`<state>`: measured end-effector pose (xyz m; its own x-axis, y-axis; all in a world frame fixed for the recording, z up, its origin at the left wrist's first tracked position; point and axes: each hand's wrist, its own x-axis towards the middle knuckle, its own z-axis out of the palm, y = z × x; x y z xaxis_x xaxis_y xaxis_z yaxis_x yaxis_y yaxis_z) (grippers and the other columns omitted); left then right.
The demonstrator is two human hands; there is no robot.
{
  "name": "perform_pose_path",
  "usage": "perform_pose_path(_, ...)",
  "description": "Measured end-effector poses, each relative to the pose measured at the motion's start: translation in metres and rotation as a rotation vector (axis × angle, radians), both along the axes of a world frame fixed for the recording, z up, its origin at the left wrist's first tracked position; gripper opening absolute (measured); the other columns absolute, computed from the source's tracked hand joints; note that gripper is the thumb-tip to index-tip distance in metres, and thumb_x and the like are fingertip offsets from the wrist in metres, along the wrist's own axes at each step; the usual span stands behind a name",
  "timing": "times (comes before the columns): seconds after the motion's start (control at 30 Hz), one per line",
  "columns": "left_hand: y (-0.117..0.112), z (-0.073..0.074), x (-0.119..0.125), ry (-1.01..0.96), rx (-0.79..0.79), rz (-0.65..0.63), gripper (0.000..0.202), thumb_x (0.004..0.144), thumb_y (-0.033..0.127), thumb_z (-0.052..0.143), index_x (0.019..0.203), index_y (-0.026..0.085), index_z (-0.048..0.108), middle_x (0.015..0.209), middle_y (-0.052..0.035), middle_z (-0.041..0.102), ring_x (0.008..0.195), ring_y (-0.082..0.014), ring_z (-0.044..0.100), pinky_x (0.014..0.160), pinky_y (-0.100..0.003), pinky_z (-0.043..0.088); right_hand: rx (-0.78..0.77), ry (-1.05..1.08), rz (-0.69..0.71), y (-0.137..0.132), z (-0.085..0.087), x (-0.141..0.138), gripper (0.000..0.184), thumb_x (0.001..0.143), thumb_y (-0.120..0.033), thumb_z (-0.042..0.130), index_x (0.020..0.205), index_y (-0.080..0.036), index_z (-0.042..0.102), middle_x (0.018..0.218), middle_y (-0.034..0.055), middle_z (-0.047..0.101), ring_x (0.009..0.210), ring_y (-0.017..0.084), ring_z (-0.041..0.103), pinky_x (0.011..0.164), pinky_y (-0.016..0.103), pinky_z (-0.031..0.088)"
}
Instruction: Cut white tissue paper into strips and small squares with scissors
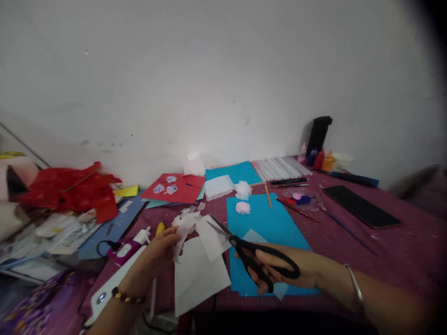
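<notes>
My left hand (166,244) pinches a piece of thin white tissue paper (179,239) at the table's near left. In my right hand (270,267) is a pair of black-handled scissors (237,242), its blades slightly apart and pointing left toward the tissue. Below the blades lie a white paper sheet (199,270) and torn tissue scraps (186,221). Under my right hand spreads a blue sheet (275,218), with a pale pink tissue puff (243,208) on it. A white tissue puff (243,190) sits just behind that.
A red card (174,194) with painted flowers lies at the back left. A purple glue gun (127,249) is beside my left forearm. Paint bottles (319,159) stand at the back right, near a dark flat slab (361,206). Brushes (349,231) lie on the right.
</notes>
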<state>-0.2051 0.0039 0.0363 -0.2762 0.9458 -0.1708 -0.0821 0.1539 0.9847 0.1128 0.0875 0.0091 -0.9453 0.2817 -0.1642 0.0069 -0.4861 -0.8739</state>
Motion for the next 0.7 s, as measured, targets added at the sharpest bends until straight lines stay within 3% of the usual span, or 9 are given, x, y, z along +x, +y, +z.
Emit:
perform_pose_path(0.13,-0.001,0.002,-0.016,-0.045,-0.036,0.031,0.018,0.066,0.014,0.071,0.084,0.014,0.069,0.071,-0.0016,0.072,0.055,-0.0113,0.062,0.054,-0.020,0.050,0.107,-0.055,0.103,0.001,-0.004,-0.046,0.059,0.072,-0.067,0.066,0.095,-0.015,0.051,0.076,-0.0005,0.057,0.055,0.007,0.055,0.051,0.021,0.041)
perform_pose_path(0.2,0.002,0.004,-0.021,-0.051,-0.045,0.027,0.017,0.064,0.014,0.073,0.081,0.013,0.069,0.074,-0.0036,0.073,0.057,-0.0118,0.063,0.054,-0.020,0.050,0.078,-0.052,0.149,0.007,-0.006,-0.068,0.062,0.066,-0.069,0.069,0.091,-0.015,0.050,0.073,-0.0015,0.057,0.053,0.007,0.055,0.049,0.020,0.042)
perform_pose_path(0.37,0.010,0.010,-0.038,-0.054,-0.072,0.001,0.012,0.064,0.012,0.072,0.072,0.014,0.063,0.058,0.0024,0.064,0.045,-0.0085,0.056,0.047,-0.019,0.048,-0.045,0.004,0.283,0.026,-0.017,-0.113,0.067,0.059,-0.067,0.076,0.096,-0.018,0.049,0.070,-0.0024,0.061,0.053,0.012,0.061,0.052,0.025,0.049)
perform_pose_path(0.53,0.014,0.015,-0.058,-0.049,-0.098,0.000,0.032,0.064,0.009,0.068,0.095,0.017,0.062,0.077,-0.0009,0.070,0.055,-0.0124,0.063,0.051,-0.022,0.051,-0.099,0.043,0.324,0.039,-0.027,-0.143,0.065,0.060,-0.065,0.076,0.095,-0.017,0.051,0.072,-0.0024,0.062,0.053,0.013,0.063,0.055,0.029,0.052)
perform_pose_path(0.7,0.017,0.013,-0.066,-0.037,-0.125,-0.021,0.032,0.064,0.009,0.068,0.096,0.013,0.063,0.079,-0.0036,0.070,0.056,-0.0124,0.063,0.051,-0.021,0.051,-0.073,0.037,0.312,0.046,-0.029,-0.160,0.062,0.063,-0.065,0.075,0.094,-0.017,0.050,0.071,-0.0027,0.062,0.053,0.014,0.064,0.056,0.030,0.053)
